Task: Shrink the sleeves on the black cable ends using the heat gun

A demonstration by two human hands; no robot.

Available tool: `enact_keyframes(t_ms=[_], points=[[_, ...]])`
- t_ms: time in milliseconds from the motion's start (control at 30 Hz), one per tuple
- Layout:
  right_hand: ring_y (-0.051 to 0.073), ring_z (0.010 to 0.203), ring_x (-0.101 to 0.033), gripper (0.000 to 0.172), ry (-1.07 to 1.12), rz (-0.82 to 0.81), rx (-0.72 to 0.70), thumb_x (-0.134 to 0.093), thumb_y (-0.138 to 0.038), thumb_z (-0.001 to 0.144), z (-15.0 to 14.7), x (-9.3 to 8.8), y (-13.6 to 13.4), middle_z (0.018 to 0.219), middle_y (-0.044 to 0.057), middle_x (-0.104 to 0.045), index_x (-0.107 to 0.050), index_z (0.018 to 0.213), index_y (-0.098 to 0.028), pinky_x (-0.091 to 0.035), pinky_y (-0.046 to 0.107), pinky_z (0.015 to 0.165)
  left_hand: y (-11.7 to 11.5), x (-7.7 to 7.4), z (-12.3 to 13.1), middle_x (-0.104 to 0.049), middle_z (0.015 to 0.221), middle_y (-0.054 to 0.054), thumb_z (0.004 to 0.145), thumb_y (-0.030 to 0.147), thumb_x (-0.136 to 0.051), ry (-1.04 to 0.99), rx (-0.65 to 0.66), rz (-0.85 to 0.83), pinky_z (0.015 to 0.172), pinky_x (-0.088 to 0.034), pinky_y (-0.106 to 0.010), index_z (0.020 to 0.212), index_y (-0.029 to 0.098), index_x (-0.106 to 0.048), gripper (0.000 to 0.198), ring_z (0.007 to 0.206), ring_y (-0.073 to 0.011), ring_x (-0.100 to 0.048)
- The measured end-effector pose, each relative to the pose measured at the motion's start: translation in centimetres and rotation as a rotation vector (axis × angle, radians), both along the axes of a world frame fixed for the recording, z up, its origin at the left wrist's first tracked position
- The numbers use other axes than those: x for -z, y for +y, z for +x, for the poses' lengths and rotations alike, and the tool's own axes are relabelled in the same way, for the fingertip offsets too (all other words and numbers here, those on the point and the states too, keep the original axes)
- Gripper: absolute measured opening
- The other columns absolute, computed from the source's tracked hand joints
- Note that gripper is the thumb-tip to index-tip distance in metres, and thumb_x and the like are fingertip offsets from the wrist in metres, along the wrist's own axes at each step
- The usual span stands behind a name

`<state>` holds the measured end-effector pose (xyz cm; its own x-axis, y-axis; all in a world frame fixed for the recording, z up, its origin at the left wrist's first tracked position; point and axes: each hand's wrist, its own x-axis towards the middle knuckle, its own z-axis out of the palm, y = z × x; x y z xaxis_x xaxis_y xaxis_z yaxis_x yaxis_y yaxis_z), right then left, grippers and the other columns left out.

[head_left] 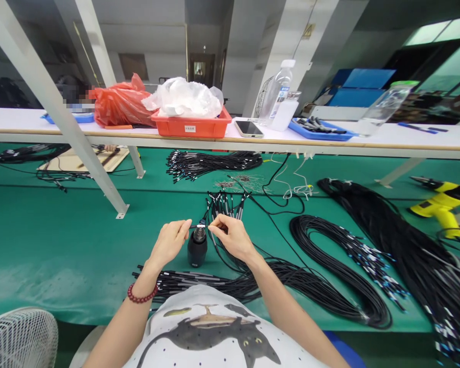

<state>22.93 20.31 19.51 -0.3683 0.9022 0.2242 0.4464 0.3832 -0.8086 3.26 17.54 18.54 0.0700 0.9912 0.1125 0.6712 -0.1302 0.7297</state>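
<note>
My left hand (170, 240) pinches one end of a thin black cable (194, 226), and my right hand (233, 237) pinches it from the other side. The short stretch between my fingertips has a white band on it. Just under that stretch stands a black heat gun (197, 250), its metal nozzle pointing up; whether the cable touches the nozzle I cannot tell. Beyond my hands lies a bunch of cable ends (225, 204) with grey and black sleeves. Nearer my body, a long cable bundle (214, 282) runs across the green mat.
Coiled cables (329, 255) and a thick black cable bundle (387, 230) lie to the right, beside a yellow heat gun (440, 202). Another cable bundle (214, 162) lies under the white shelf (130, 137). A shelf post (67, 110) rises at left; a white fan (21, 337) stands lower left.
</note>
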Motion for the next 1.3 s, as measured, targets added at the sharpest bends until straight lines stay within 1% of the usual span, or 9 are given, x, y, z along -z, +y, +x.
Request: enact_keyframes(t_ms=[200,367,500,567,700,800,967,1167,1300], points=[[0.011,0.057,-0.050,0.034,-0.202,0.079,-0.074,-0.047,-0.031,0.094,0.2,-0.7,0.1,0.062,-0.001,-0.063,-0.068,0.071,-0.018,-0.034,0.024,0.058,-0.1,0.1,-0.1,-0.046,0.051,0.004,0.095,0.050,-0.031,-0.045,-0.015,0.040,0.056,-0.030,-0.025,0.057,0.020,-0.042,0.050,0.051,-0.0122,-0.044],[0.012,0.058,-0.054,0.029,-0.210,0.091,-0.019,-0.053,-0.027,0.090,-0.1,-0.3,0.3,0.064,0.000,-0.066,-0.068,0.068,-0.017,-0.035,0.024,0.057,0.1,0.6,-0.2,-0.053,0.063,0.004,0.093,0.043,-0.040,-0.099,-0.018,0.093,0.060,-0.035,-0.025,0.068,0.020,-0.049,0.035,0.059,-0.0126,-0.048],[0.014,0.064,-0.061,0.017,-0.105,0.066,0.028,-0.058,-0.021,0.085,-0.4,0.2,0.3,0.071,0.002,-0.070,-0.069,0.072,-0.017,-0.042,0.024,0.061,0.2,0.6,-0.2,-0.063,0.077,0.000,0.090,0.041,-0.046,-0.103,-0.020,0.112,0.067,-0.040,-0.026,0.080,0.021,-0.055,0.024,0.072,-0.0154,-0.056],[0.015,0.067,-0.062,0.015,-0.058,0.055,0.029,-0.059,-0.020,0.084,-0.4,0.3,0.2,0.073,0.002,-0.071,-0.069,0.073,-0.018,-0.044,0.024,0.063,0.2,0.3,-0.3,-0.061,0.068,0.001,0.092,0.045,-0.041,-0.076,-0.023,0.066,0.063,-0.039,-0.026,0.076,0.021,-0.055,0.032,0.064,-0.0150,-0.054],[0.014,0.066,-0.061,0.015,-0.063,0.056,0.030,-0.059,-0.021,0.085,-0.3,0.0,-0.1,0.072,0.002,-0.069,-0.067,0.074,-0.017,-0.044,0.023,0.062,0.2,-0.2,-0.2,-0.046,0.047,0.003,0.095,0.050,-0.027,0.017,0.009,-0.007,0.056,-0.031,-0.027,0.055,0.021,-0.043,0.052,0.048,-0.0133,-0.044],[0.015,0.067,-0.061,0.023,-0.153,0.081,-0.018,-0.054,-0.026,0.090,0.0,-0.4,-0.2,0.073,0.003,-0.070,-0.068,0.075,-0.018,-0.043,0.025,0.063,0.2,-0.4,-0.1,-0.041,0.048,0.003,0.095,0.051,-0.027,0.027,-0.002,0.029,0.053,-0.028,-0.027,0.052,0.021,-0.037,0.053,0.048,-0.0126,-0.040],[0.017,0.076,-0.064,0.029,-0.258,0.103,-0.085,-0.048,-0.026,0.094,0.4,-0.6,0.0,0.082,0.005,-0.073,-0.072,0.080,-0.019,-0.043,0.027,0.069,0.2,-0.1,0.0,-0.040,0.049,0.005,0.094,0.053,-0.031,-0.034,-0.039,0.064,0.053,-0.027,-0.026,0.055,0.020,-0.039,0.051,0.049,-0.0121,-0.039],[0.018,0.074,-0.064,0.025,-0.235,0.129,-0.025,-0.054,-0.025,0.091,0.1,0.0,0.4,0.079,0.005,-0.073,-0.073,0.077,-0.019,-0.044,0.028,0.070,0.3,0.5,0.0,-0.050,0.056,0.004,0.092,0.049,-0.039,-0.086,-0.063,0.079,0.057,-0.033,-0.025,0.063,0.020,-0.047,0.041,0.054,-0.0123,-0.046],[0.017,0.072,-0.064,0.014,-0.127,0.125,0.040,-0.062,-0.020,0.085,-0.1,0.5,0.6,0.078,0.004,-0.072,-0.073,0.076,-0.020,-0.046,0.026,0.068,0.6,1.1,-0.1,-0.060,0.074,0.000,0.090,0.043,-0.045,-0.100,-0.079,0.096,0.067,-0.040,-0.028,0.076,0.021,-0.053,0.027,0.071,-0.0161,-0.055]])
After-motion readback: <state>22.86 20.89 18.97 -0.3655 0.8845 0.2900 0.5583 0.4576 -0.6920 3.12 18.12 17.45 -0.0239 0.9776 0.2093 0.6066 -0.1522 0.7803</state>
